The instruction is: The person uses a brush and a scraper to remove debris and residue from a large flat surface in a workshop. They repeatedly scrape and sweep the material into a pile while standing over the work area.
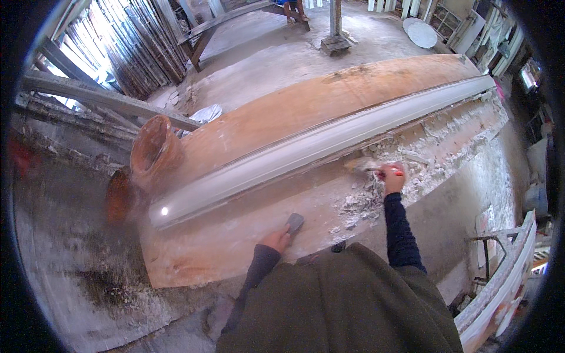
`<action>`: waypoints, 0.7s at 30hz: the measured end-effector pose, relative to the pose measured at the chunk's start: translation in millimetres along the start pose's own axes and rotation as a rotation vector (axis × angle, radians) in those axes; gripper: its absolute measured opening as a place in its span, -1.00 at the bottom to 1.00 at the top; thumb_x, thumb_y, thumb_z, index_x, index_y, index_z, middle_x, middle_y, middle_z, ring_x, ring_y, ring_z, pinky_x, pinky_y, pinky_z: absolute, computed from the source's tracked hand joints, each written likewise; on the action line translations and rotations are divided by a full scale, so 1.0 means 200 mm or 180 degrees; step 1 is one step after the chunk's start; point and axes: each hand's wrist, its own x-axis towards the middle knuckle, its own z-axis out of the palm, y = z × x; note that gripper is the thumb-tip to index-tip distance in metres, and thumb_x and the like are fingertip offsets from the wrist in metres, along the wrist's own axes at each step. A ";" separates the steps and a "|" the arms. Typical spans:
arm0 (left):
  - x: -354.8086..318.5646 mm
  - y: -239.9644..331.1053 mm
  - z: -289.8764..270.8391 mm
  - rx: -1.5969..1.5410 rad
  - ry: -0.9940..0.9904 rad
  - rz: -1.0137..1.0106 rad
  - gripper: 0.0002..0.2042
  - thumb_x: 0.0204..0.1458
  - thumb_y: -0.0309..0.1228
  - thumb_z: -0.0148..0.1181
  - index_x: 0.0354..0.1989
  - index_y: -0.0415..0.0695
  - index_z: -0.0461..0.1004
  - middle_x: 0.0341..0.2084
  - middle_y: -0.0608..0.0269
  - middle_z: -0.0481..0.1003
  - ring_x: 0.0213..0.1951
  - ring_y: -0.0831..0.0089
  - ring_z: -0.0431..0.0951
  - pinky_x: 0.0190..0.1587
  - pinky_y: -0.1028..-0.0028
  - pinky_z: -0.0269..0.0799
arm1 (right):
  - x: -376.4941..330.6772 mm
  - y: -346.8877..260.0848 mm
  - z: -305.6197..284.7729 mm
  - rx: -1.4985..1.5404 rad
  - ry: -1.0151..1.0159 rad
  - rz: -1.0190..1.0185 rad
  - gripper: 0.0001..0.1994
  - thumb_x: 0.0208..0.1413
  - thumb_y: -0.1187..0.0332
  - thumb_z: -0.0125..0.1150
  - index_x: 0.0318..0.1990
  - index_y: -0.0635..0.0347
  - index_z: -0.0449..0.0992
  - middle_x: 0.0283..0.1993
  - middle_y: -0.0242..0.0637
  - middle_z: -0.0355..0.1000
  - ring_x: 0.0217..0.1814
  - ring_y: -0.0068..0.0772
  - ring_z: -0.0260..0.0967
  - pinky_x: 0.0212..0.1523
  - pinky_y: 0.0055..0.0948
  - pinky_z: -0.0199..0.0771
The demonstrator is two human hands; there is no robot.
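A long white plaster moulding (329, 141) lies lengthwise on an orange-brown work table (259, 132). My right hand (393, 179) is closed round the red handle of a brush (364, 166). The brush's pale head is blurred and lies near the moulding's near edge, beside the broken plaster scraps (368, 200). Close to the table's front edge, my left hand (275, 240) grips a small grey flat scraper (295, 222) with its blade pointing away from me. The blade seems to be just above or on the dusty tabletop; I cannot tell which.
An orange clay-coloured pot (155, 147) lies tilted at the table's left end, with a white bag (206, 113) behind it. Plaster crumbs cover the table's right part. A wooden post (335, 23) and a bench (229, 17) stand beyond, where a person's legs (291, 10) show.
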 end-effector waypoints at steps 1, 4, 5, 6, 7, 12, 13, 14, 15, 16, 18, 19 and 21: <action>0.01 -0.02 0.01 -0.0128 -0.0011 0.0063 -0.58 0.04 -0.21 -0.16 0.07 -0.10 0.23 -0.23 -0.13 0.41 -0.15 0.04 0.41 -0.09 0.26 0.28 | 0.03 -0.05 -0.05 -0.0035 0.0309 -0.0012 -0.88 -0.13 0.55 0.12 -0.50 0.21 0.28 -0.58 -0.26 0.37 -0.65 -0.45 0.38 -0.66 -0.59 0.41; 0.02 0.23 -0.20 -0.0374 -0.0388 -0.0347 -0.58 0.05 -0.22 -0.16 0.07 -0.12 0.22 -0.19 -0.11 0.41 -0.12 0.06 0.40 -0.07 0.27 0.27 | 0.04 -0.14 -0.16 -0.0298 0.0432 -0.0566 -0.87 -0.12 0.54 0.12 -0.52 0.20 0.27 -0.59 -0.29 0.36 -0.63 -0.51 0.36 -0.62 -0.63 0.40; 0.00 0.35 -0.30 -0.0415 -0.0570 -0.0590 -0.58 0.05 -0.22 -0.16 0.07 -0.13 0.22 -0.18 -0.10 0.40 -0.12 0.06 0.40 -0.06 0.28 0.27 | 0.02 -0.11 -0.18 -0.0352 0.0100 -0.0552 -0.88 -0.13 0.53 0.14 -0.52 0.20 0.29 -0.60 -0.30 0.36 -0.62 -0.52 0.35 -0.62 -0.62 0.40; -0.02 0.37 -0.32 -0.0360 -0.0415 -0.0472 -0.58 0.05 -0.23 -0.16 0.07 -0.12 0.23 -0.20 -0.10 0.41 -0.13 0.06 0.41 -0.08 0.27 0.28 | -0.03 -0.08 -0.15 -0.0401 -0.0272 -0.0527 -0.88 -0.13 0.53 0.15 -0.52 0.20 0.30 -0.60 -0.30 0.36 -0.62 -0.53 0.35 -0.61 -0.61 0.40; -0.03 0.37 -0.34 -0.0299 -0.0276 -0.0350 -0.59 0.05 -0.23 -0.15 0.07 -0.12 0.23 -0.22 -0.10 0.42 -0.14 0.06 0.41 -0.09 0.26 0.28 | -0.12 -0.06 -0.07 -0.0344 -0.0511 -0.0177 -0.88 -0.15 0.52 0.17 -0.52 0.21 0.32 -0.60 -0.30 0.36 -0.61 -0.51 0.36 -0.60 -0.57 0.42; -0.03 0.47 -0.42 -0.0048 -0.0371 -0.0473 -0.60 0.04 -0.23 -0.13 0.07 -0.07 0.24 -0.28 -0.09 0.43 -0.19 0.04 0.42 -0.12 0.24 0.30 | -0.29 0.14 0.27 -0.0079 -0.1117 0.0775 -0.87 -0.16 0.49 0.22 -0.49 0.23 0.36 -0.58 -0.28 0.38 -0.57 -0.47 0.39 -0.55 -0.45 0.48; -0.03 0.49 -0.45 0.0040 -0.0454 -0.0512 -0.60 0.04 -0.22 -0.13 0.06 -0.05 0.24 -0.28 -0.09 0.44 -0.19 0.04 0.42 -0.12 0.24 0.30 | -0.26 0.10 0.32 0.0268 -0.1067 0.1067 -0.87 -0.16 0.49 0.23 -0.49 0.23 0.36 -0.57 -0.28 0.39 -0.57 -0.46 0.40 -0.54 -0.44 0.49; -0.03 0.51 -0.46 0.0121 -0.0539 -0.0525 -0.60 0.03 -0.22 -0.12 0.06 -0.04 0.25 -0.28 -0.08 0.44 -0.19 0.04 0.42 -0.12 0.24 0.30 | -0.18 0.12 0.27 0.0186 -0.0848 0.0772 -0.86 -0.16 0.48 0.23 -0.49 0.22 0.36 -0.57 -0.28 0.39 -0.58 -0.46 0.39 -0.55 -0.45 0.48; -0.03 0.50 -0.45 0.0068 -0.0470 -0.0439 -0.60 0.03 -0.22 -0.11 0.06 -0.03 0.25 -0.28 -0.07 0.44 -0.19 0.04 0.42 -0.11 0.24 0.29 | -0.05 0.15 0.18 0.0107 -0.0626 0.0477 -0.86 -0.16 0.48 0.24 -0.50 0.22 0.36 -0.57 -0.28 0.39 -0.59 -0.46 0.39 -0.57 -0.46 0.47; -0.03 0.47 -0.42 0.0010 -0.0385 -0.0373 -0.61 0.03 -0.23 -0.11 0.06 -0.02 0.26 -0.27 -0.07 0.43 -0.18 0.04 0.42 -0.10 0.24 0.29 | 0.08 0.16 0.07 -0.0016 -0.0595 0.0093 -0.85 -0.15 0.48 0.24 -0.49 0.23 0.35 -0.58 -0.26 0.38 -0.62 -0.45 0.38 -0.60 -0.48 0.45; -0.05 0.47 -0.40 0.0035 -0.0337 -0.0430 -0.62 0.03 -0.24 -0.10 0.05 -0.01 0.26 -0.25 -0.06 0.43 -0.17 0.04 0.42 -0.09 0.24 0.29 | 0.31 0.14 -0.15 0.0087 -0.0085 -0.0112 -0.85 -0.14 0.51 0.20 -0.53 0.16 0.30 -0.60 -0.24 0.37 -0.64 -0.42 0.38 -0.64 -0.52 0.42; -0.06 0.49 -0.41 0.0129 -0.0356 -0.0555 -0.62 0.03 -0.25 -0.09 0.06 0.00 0.26 -0.24 -0.07 0.42 -0.17 0.04 0.41 -0.09 0.24 0.29 | 0.37 0.07 -0.23 0.0273 0.0210 -0.0151 -0.84 -0.13 0.53 0.16 -0.51 0.15 0.26 -0.62 -0.24 0.36 -0.64 -0.41 0.38 -0.66 -0.52 0.41; -0.09 0.48 -0.40 0.0071 -0.0355 -0.0577 -0.62 0.03 -0.26 -0.09 0.06 0.00 0.26 -0.21 -0.07 0.41 -0.15 0.05 0.41 -0.08 0.25 0.28 | 0.45 -0.05 -0.36 -0.0350 0.0641 -0.0435 -0.81 -0.14 0.53 0.16 -0.50 0.14 0.23 -0.59 -0.26 0.35 -0.64 -0.41 0.38 -0.69 -0.53 0.38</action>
